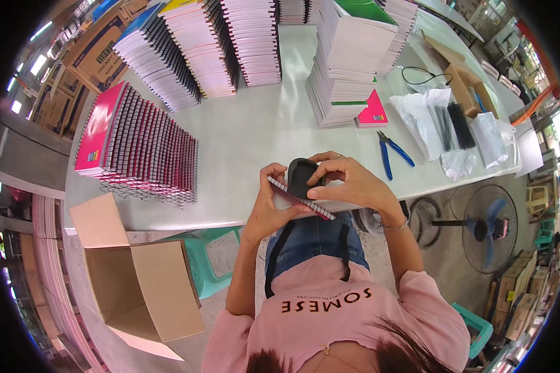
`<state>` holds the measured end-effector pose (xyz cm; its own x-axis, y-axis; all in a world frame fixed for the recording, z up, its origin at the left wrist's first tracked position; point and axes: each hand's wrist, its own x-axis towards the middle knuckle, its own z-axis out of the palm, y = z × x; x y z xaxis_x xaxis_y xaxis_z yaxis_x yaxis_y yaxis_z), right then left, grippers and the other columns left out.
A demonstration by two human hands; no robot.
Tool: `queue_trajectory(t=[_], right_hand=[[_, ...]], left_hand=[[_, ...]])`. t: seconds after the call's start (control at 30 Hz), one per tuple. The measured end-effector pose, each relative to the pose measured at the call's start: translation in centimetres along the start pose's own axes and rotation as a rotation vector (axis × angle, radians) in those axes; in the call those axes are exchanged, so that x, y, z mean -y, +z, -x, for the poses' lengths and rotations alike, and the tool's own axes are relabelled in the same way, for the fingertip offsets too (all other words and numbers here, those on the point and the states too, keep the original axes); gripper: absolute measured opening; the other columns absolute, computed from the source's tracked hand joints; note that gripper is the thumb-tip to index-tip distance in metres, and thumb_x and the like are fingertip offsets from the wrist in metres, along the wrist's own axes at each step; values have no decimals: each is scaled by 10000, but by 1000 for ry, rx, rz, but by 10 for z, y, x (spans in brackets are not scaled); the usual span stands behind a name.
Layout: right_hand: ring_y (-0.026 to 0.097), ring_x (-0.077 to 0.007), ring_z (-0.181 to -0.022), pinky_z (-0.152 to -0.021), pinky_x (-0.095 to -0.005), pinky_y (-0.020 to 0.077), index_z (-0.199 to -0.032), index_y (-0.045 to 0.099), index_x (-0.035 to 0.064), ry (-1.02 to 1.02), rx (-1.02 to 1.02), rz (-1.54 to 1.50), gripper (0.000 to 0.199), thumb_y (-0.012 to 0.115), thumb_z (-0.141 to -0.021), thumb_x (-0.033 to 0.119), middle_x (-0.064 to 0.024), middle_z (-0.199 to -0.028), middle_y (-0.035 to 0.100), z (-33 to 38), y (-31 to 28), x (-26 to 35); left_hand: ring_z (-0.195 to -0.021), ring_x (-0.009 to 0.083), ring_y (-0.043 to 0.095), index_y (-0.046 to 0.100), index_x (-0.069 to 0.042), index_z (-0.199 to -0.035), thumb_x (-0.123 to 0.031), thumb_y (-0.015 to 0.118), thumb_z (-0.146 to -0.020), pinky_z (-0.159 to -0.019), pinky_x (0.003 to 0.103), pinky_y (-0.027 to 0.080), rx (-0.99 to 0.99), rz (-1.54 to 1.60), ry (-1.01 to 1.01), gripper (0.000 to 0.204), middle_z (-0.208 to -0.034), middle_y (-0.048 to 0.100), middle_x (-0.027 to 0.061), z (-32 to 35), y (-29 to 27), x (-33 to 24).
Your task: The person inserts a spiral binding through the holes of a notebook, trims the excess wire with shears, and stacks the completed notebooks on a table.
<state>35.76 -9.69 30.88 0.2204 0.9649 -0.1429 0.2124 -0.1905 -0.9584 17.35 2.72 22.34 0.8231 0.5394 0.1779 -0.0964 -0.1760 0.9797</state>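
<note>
I work right at the near edge of the worktop [255,137], over my lap. Bare surface lies ahead of my hands; stacks crowd the far side and the left. My left hand [269,208] grips the notebook [302,199] from below, thumb up beside its wire spine. My right hand [348,183] is curled down from above, fingers pinched on a black pad-like piece [300,174] that sits against the notebook's upper side. The notebook's long axis runs from upper left, by my left thumb, down to lower right, ending under my right palm; the coil side faces me.

The worktop is pale and smooth. Blue-handled pliers [390,151] lie just right of my right hand. Beyond them are bags of black and white coils [451,124]. A slanted row of pink-covered bound notebooks [140,146] lies to my left, taller piles [348,62] ahead. An open carton [137,286] stands on the floor at my left, a fan [485,227] at my right.
</note>
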Motion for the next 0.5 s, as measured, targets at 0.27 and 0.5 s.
queue_trajectory(t=[0.27,0.5], right_hand=[[446,-355,-1314,-1080,-427,387,-1282,606,115,-243,-590,475,614,847,-746,293,-206,-1436,452,-2,-13,-46],[436,-405,-1279,-1050,-573,326,-1348,550,126,237,-892,978,551,729,-859,305,-224,-1354,473,51,-50,-111]], left_hand=[[-1102,169,420,384,-42,-1298,-157,718,-900,-1014,291,332,-226,-22,-22,531,-1194,422,74,2,24,-2],[-1093,204,522,544,-3,-1185,-182,616,-976,-995,304,380,-253,26,-62,284,-1145,570,109,9,27,-8]])
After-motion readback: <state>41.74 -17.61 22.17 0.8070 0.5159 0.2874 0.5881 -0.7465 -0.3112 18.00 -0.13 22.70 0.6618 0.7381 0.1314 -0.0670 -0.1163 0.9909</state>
